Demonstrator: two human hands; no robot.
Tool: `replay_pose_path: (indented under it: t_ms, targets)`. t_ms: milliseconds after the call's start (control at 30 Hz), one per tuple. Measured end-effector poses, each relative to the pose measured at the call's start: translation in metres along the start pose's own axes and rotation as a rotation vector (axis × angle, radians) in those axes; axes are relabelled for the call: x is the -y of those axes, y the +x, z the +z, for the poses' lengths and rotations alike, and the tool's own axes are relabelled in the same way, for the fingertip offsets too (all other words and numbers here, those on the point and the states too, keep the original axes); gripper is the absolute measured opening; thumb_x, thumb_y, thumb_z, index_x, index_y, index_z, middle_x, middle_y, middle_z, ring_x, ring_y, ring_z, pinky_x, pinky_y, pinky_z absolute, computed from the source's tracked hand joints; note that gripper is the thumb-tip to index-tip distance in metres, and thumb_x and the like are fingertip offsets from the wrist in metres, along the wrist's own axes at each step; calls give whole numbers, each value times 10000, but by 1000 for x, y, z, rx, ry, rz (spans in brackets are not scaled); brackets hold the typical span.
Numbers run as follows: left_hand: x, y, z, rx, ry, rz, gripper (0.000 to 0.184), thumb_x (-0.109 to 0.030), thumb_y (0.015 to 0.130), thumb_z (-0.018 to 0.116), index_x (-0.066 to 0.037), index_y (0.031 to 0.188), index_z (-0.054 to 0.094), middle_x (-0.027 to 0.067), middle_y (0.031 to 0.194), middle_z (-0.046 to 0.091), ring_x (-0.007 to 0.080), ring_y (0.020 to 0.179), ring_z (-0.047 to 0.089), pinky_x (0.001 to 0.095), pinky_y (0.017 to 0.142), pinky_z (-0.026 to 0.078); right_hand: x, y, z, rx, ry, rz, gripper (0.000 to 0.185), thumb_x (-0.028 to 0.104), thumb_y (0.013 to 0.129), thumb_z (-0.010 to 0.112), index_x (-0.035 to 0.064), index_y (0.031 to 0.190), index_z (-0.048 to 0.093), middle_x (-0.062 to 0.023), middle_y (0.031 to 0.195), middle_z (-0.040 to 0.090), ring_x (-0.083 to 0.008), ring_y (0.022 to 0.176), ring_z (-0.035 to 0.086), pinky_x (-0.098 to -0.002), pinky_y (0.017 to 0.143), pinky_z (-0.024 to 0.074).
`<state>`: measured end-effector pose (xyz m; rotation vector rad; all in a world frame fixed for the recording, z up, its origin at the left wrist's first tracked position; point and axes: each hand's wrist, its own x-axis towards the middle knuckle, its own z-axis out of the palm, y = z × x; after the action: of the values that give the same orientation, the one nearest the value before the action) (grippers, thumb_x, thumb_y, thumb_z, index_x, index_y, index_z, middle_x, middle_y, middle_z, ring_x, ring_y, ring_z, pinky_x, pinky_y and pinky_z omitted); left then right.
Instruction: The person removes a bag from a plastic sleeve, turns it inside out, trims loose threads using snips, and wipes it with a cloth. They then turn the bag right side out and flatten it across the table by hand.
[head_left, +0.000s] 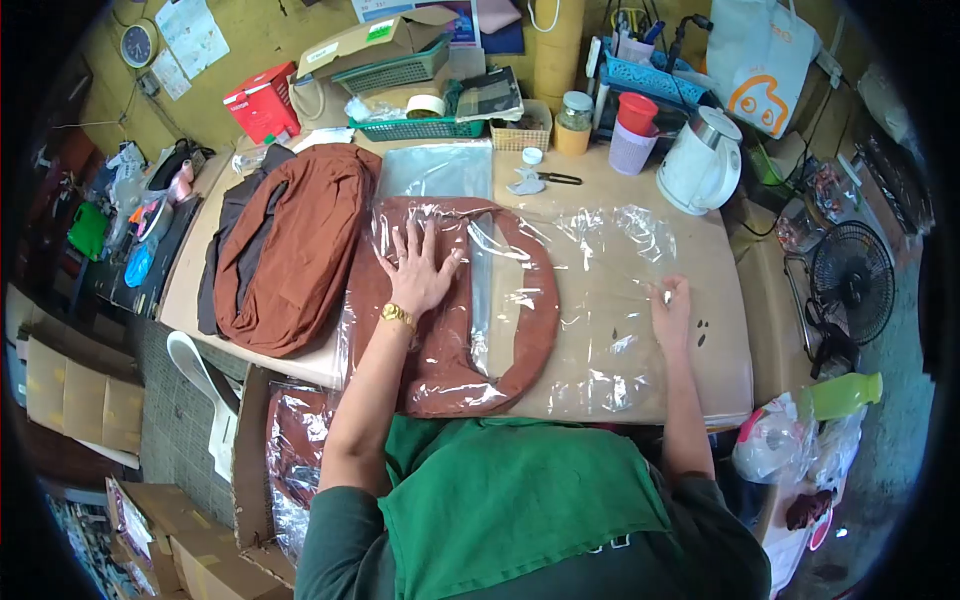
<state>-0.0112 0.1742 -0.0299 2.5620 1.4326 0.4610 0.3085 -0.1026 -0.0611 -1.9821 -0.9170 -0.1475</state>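
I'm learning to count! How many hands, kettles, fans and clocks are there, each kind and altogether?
Bare left hand and bare right hand: 2
White electric kettle: 1
Round black fan: 1
Round dark-rimmed wall clock: 1
Total: 5

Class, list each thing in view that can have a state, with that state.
Left hand: spread flat on clear plastic
Right hand: fingers closed at the plastic's edge
Brown fabric item: flat, inside the plastic
Kettle: upright, lid closed
Jar: upright, lid on
Cardboard box: open
Snips: lying on the table
Fan: running or not, cannot tell
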Motion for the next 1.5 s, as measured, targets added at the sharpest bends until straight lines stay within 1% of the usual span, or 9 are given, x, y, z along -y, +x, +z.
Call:
replay_pose_path:
  t_ms: [200, 333, 433, 600, 833, 1067, 1233, 1400, 1500]
  targets:
    - [-154, -42, -70, -192, -495, 845, 765, -329, 837, 723, -106, 1484, 382, 203, 1459, 458, 388, 1408, 350, 565, 1172, 133, 103, 23, -26, 648, 854, 216, 167, 39, 938, 602, -1, 1098, 577, -46, 1032, 601, -91, 908, 571, -244, 761, 481]
    - [-168, -20, -82, 175, -442, 805, 576, -246, 837, 720, -79, 1354, 529, 172, 1174, 655, 339, 1180, 583, 520, 1163, 207, 146, 34, -44, 539, 892, 54, 135, -9, 919, 602, -6, 1054, 602, -40, 961, 621, -68, 850, 576, -211, 723, 476]
    - [-121, 12, -96, -120, -594, 836, 296, -176, 868, 686, -82, 1141, 621, 102, 958, 711, 236, 928, 666, 444, 982, 442, 121, 55, -59, 641, 683, 109, 123, -32, 907, 605, -13, 1028, 619, -16, 852, 623, -55, 760, 577, -189, 675, 468]
    - [-27, 38, -144, 161, -1594, 562, 121, -146, 903, 688, -103, 899, 575, 24, 965, 625, 126, 900, 579, 289, 858, 451, 61, 75, -54, 502, 266, 21, 81, 67, 873, 690, -10, 896, 681, 19, 762, 586, -74, 662, 538, -235, 619, 449]
    - [3, 31, -224, 148, -379, 637, 252, -178, 728, 855, -50, 832, 664, -13, 778, 580, 131, 782, 497, 309, 752, 417, 68, 92, -69, 795, 344, -181, 133, 108, 799, 749, 0, 855, 695, -4, 851, 540, -91, 786, 519, -251, 693, 421]
    - [8, 43, -230, 378, -1276, 743, 294, -290, 777, 819, -109, 749, 589, 63, 988, 657, 202, 1017, 540, 369, 919, 408, 101, 98, -56, 630, 1018, -292, 190, 194, 783, 803, 62, 781, 665, -82, 991, 646, -104, 883, 536, -251, 755, 442]
    - [11, 57, -229, 390, -1550, 836, 301, -272, 788, 813, -123, 783, 553, 1, 796, 556, 136, 883, 548, 314, 834, 457, 109, 116, -66, 924, 1239, -186, 201, 221, 804, 803, 69, 787, 673, -56, 814, 660, -103, 808, 573, -267, 715, 459]
    - [4, 34, -268, 272, -1065, 613, 163, -118, 821, 786, -37, 869, 653, 3, 795, 641, 73, 656, 541, 214, 633, 450, 113, 116, -77, 683, 188, -369, 229, 164, 754, 820, 20, 759, 642, -15, 746, 619, -109, 698, 539, -279, 694, 434]
    - [2, 34, -268, 286, -512, 582, 165, -142, 819, 799, -24, 768, 697, 10, 804, 666, 72, 676, 551, 229, 631, 441, 118, 118, -84, 631, 201, -584, 231, 119, 736, 812, 3, 738, 612, -3, 772, 612, -114, 747, 534, -276, 745, 419]
